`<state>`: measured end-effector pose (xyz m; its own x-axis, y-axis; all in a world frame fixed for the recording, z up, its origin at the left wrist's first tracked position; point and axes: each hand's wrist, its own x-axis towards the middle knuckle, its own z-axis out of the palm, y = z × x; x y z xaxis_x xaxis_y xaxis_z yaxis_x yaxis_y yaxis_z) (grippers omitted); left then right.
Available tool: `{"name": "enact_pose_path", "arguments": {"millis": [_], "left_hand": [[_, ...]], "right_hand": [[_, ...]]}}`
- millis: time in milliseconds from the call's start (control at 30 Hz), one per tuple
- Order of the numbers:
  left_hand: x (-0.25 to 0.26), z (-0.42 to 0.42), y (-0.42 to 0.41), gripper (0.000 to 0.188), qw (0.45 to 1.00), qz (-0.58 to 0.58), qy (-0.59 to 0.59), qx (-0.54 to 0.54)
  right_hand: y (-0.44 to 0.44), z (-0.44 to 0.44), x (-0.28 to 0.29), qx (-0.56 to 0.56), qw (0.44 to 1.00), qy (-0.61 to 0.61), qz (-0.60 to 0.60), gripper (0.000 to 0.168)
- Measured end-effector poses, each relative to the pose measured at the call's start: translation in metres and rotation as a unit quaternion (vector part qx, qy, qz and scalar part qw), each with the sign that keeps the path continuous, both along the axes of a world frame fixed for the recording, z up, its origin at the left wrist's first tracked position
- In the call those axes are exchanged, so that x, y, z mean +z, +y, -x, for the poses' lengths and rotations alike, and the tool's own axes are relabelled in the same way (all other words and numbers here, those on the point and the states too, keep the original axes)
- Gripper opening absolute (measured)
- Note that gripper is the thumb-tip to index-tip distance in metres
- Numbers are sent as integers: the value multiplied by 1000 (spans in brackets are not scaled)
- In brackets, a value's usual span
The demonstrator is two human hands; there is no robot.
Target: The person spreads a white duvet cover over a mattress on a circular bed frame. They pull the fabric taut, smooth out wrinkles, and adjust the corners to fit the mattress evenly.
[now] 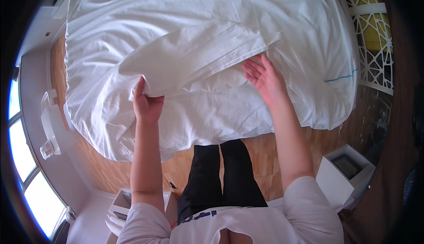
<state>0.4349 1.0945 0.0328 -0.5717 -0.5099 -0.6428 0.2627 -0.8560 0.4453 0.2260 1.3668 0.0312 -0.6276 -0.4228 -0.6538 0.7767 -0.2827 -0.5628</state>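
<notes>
A rumpled white bed cover (212, 5) spreads over the bed before me and hangs down its near side. My left hand (148, 103) pinches a folded part of the white fabric, thumb on top, at the left of the raised flap (185, 52). The flap's hemmed edge runs up and to the right towards my right hand (265, 78). That hand is palm up with its fingers apart, just below the hem. Its fingertips come close to the cloth; whether they touch it, I cannot tell.
A white lattice screen (374, 38) borders the bed at right. On the wooden floor (265, 151), a white box-shaped cabinet (338, 177) stands lower right and an open box (121, 202) lower left. Windows (23, 148) line the left wall.
</notes>
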Motion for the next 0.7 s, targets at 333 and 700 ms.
{"name": "enact_pose_path", "arguments": {"millis": [333, 700], "left_hand": [[-3, 26, -1, 50, 997, -66, -40, 10], [4, -21, -29, 46, 994, 9, -31, 103]], "right_hand": [[-42, 47, -34, -168, 978, -94, -80, 16], [83, -124, -15, -45, 987, -153, 12, 32]]}}
